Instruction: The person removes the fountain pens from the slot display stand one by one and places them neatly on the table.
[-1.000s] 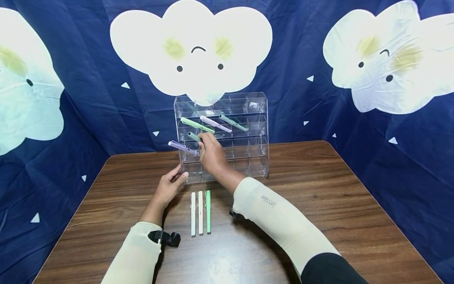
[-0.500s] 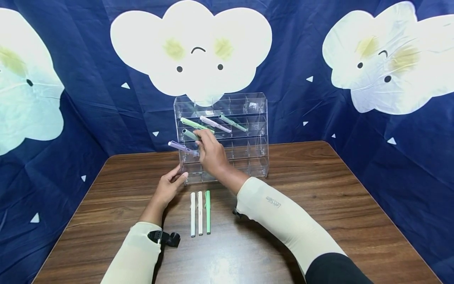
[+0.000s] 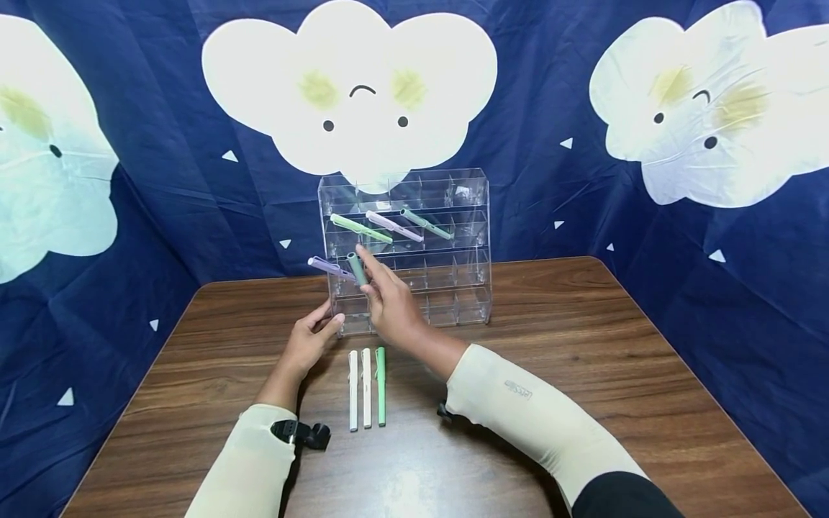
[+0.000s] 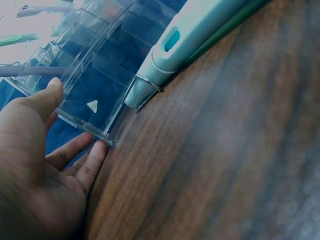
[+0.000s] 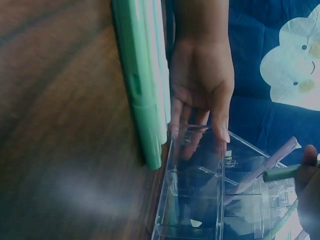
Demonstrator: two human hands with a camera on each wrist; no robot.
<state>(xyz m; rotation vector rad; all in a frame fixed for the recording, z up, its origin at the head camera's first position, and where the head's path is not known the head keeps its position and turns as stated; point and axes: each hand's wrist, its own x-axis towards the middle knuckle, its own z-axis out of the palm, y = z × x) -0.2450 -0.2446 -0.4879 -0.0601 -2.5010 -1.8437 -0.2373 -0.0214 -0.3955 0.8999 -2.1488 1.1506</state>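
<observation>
A clear acrylic rack (image 3: pixel 473 270) with rows of small compartments stands on the table. At its lower left corner my left hand (image 3: pixel 309 338) holds the side, thumb at the front and fingers on the side panel. My right hand (image 3: pixel 393 306) pinches a grey-green pen (image 3: pixel 358 269) in front of the left compartments, its capped end up and its lower part hidden by the hand. Just left of this pen, a lavender pen (image 3: pixel 330 267) leans out of the rack. Higher up lie a light green pen (image 3: pixel 359 228), a pale pink-purple pen (image 3: pixel 393 226) and another grey-green pen (image 3: pixel 424 224).
Before the rack, a pale white-blue pen (image 3: pixel 352 391), a cream pen (image 3: pixel 366 388) and a green pen (image 3: pixel 381 386) lie side by side on the wooden table (image 3: pixel 583 374). A dark blue curtain (image 3: pixel 537 86) with cloud shapes hangs behind.
My right hand has moved down and slightly right with the grey-green pen, which now stands steeper. The index finger has straightened. My left hand has stayed on the rack.
</observation>
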